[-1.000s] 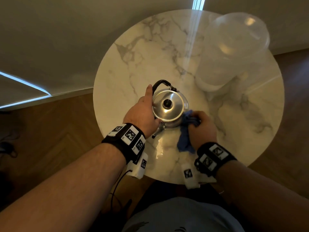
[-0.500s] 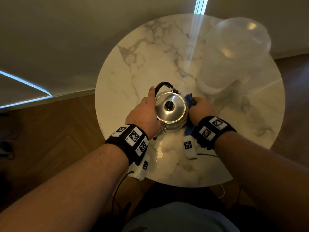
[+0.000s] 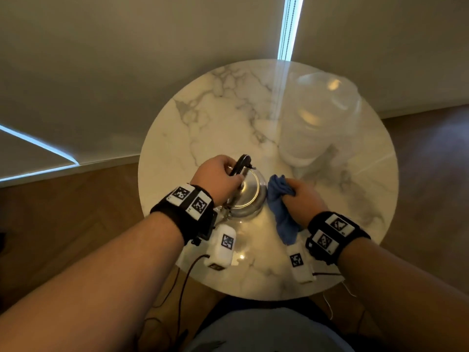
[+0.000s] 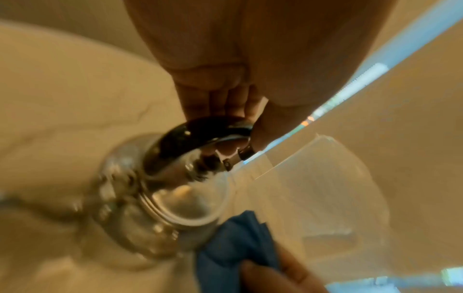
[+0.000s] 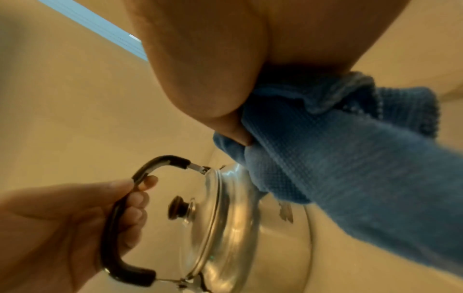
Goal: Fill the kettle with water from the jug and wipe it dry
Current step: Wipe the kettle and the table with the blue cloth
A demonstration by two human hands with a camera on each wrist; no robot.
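Steel kettle: the small polished stainless-steel kettle [image 3: 247, 196] with its black-knobbed lid on stands on the round white marble table [image 3: 203, 128], near the edge closest to us.
Handle: the black arched handle [image 5: 117, 210] is raised upright over the lid.
Left hand: our left hand [image 3: 218, 180] has its fingers curled round that handle, steadying the kettle.
Cloth: the crumpled blue woven cloth [image 3: 279, 207] touches the kettle's right flank, its tail trailing toward us onto the table.
Right hand: our right hand [image 3: 303, 201] is closed on the bunched cloth, thumb pinching the fold.
Jug: the large clear plastic jug [image 3: 317, 120] stands behind and to the right of the kettle, apart from it; we cannot tell its water level.
Step in hand: we judge the filling done and the wiping under way.
How to wipe well: we would keep the kettle upright by the handle so nothing spills from the spout, press a flat pad of cloth to the wall, and work round the body from shoulder down to base.
Spots to cover: the wall facing away from us, the spout, the lid rim and the handle brackets.
Caution: wet-looking gleams lie on the table beside the base; we would dry there too, so the foot does not pick water up again.
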